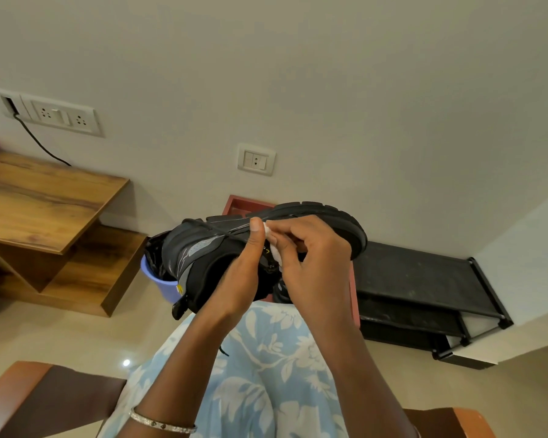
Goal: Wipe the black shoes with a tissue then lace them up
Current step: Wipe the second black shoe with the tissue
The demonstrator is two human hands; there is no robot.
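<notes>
A black shoe (200, 248) with a thick treaded sole is held up on its side over my lap, sole toward the wall. My left hand (244, 276) grips it from below, thumb pressed on the upper near a loose black lace (215, 230). My right hand (310, 257) holds a small white tissue (274, 245) pinched against the shoe's side, next to the left thumb. A second dark shoe (280, 290) shows only partly below my right hand.
A lilac bin (159, 279) with a black liner stands on the floor behind the shoe. A wooden desk (45, 197) is at left, a black shoe rack (424, 289) at right, a red-framed stand (241, 203) against the wall. Chair arms flank my lap.
</notes>
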